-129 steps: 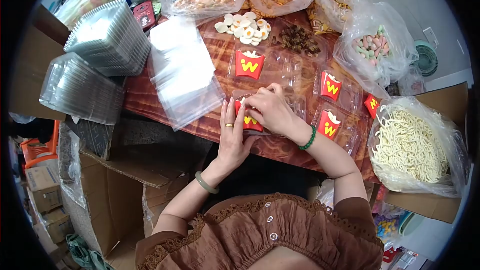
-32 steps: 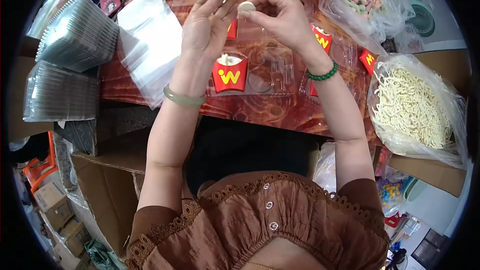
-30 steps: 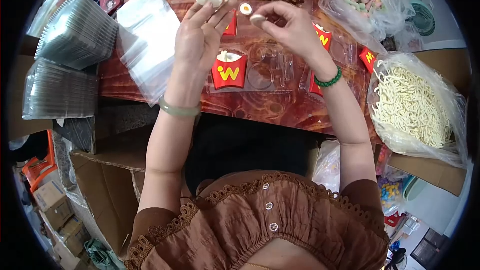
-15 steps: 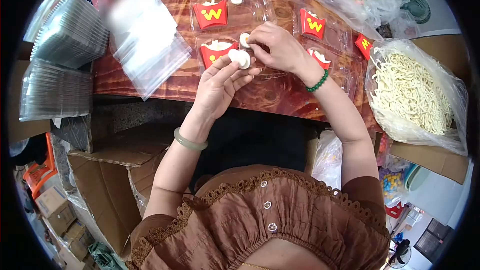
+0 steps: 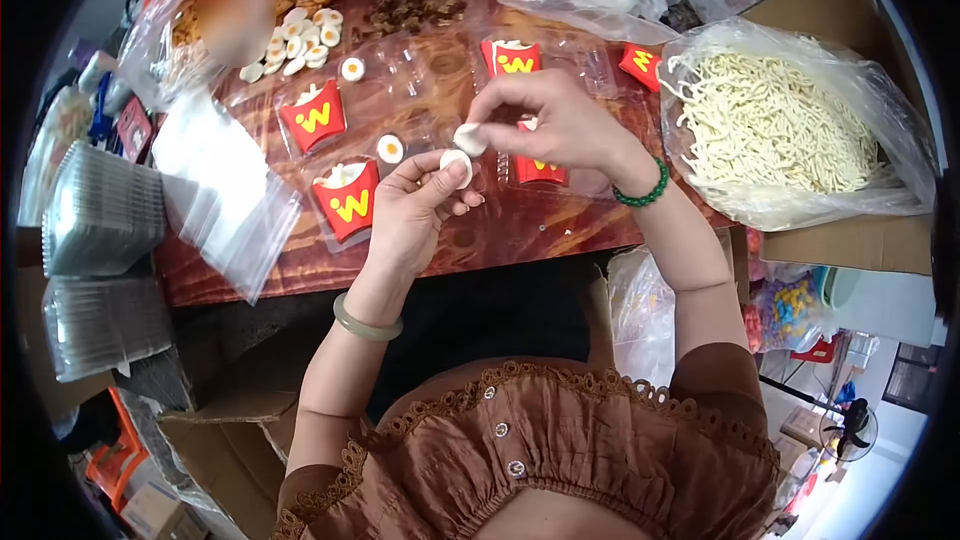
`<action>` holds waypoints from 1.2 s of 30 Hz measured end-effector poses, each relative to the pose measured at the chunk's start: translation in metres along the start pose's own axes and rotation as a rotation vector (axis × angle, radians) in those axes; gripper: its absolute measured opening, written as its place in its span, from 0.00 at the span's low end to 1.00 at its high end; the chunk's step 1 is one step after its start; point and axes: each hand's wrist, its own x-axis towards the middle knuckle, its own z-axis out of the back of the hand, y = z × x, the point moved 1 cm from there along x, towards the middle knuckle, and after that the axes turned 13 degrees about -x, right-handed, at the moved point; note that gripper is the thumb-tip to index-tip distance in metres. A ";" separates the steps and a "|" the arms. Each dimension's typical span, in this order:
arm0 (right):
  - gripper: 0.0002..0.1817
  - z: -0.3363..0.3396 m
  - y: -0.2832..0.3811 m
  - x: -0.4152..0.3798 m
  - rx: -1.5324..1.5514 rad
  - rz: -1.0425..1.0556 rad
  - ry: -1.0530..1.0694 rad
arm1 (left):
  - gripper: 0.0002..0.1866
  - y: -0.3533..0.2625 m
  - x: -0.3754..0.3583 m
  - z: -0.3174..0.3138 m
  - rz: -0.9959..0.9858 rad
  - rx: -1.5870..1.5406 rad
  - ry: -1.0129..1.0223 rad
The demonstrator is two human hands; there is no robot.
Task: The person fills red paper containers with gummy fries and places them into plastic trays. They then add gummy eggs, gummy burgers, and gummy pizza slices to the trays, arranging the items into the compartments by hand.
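My left hand [image 5: 408,215] is closed, pinching a white egg-shaped gummy [image 5: 456,172] between thumb and fingers. Right above it, my right hand [image 5: 565,120] grips another white egg gummy [image 5: 468,138] by its edge; the two gummies nearly touch. Beside my left hand, a fried-egg gummy [image 5: 390,149] lies yolk up in a clear plastic tray [image 5: 425,125], near a red fries box [image 5: 347,202] with a yellow W. A second fries box [image 5: 314,118] and egg gummy [image 5: 352,69] sit farther back. Under my right hand, another fries box [image 5: 540,172] is partly covered.
Pale strips fill a plastic bag [image 5: 780,130] on the right. Egg gummies [image 5: 290,45] and brown pieces [image 5: 415,6] are heaped at the back. Stacked clear trays [image 5: 100,210] and plastic sleeves [image 5: 215,205] are on the left. Another fries box [image 5: 510,58] stands behind my right hand.
My right hand has let go of the egg gummy now lying in the left tray and moved right, gripping another one by my left hand. The camera view has turned right.
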 end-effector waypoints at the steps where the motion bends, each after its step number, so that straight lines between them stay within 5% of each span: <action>1: 0.07 0.014 -0.011 -0.004 0.042 -0.148 -0.095 | 0.11 0.003 0.006 -0.004 0.013 -0.033 0.026; 4: 0.06 0.044 -0.099 -0.012 -0.224 -0.131 -0.424 | 0.11 0.018 0.019 -0.023 0.089 -0.063 0.003; 8: 0.07 0.054 -0.164 -0.006 -0.408 -0.202 -0.375 | 0.10 0.035 0.033 -0.046 0.183 -0.079 -0.030; 10: 0.07 0.054 -0.177 -0.001 -0.615 0.157 -0.320 | 0.10 0.039 0.038 -0.048 0.182 -0.092 -0.004; 14: 0.08 0.053 -0.174 -0.009 -0.716 0.229 -0.356 | 0.10 0.039 0.044 -0.046 0.188 -0.067 0.009; 16: 0.07 0.051 -0.171 -0.009 -0.539 -0.004 -0.334 | 0.10 0.041 0.047 -0.047 0.196 -0.052 0.013; 22: 0.06 0.037 -0.199 0.005 -0.446 -0.266 -0.368 | 0.11 0.046 0.047 -0.058 0.221 -0.091 0.096; 28: 0.10 0.049 -0.156 0.002 -0.230 -0.290 -0.371 | 0.13 0.050 0.040 -0.054 0.195 -0.074 0.058; 32: 0.11 0.048 -0.075 -0.036 0.186 -0.164 0.154 | 0.18 0.046 0.039 -0.063 0.111 0.026 0.113; 36: 0.07 0.053 -0.060 -0.068 0.160 -0.297 0.234 | 0.21 0.053 0.037 -0.080 0.091 0.117 0.172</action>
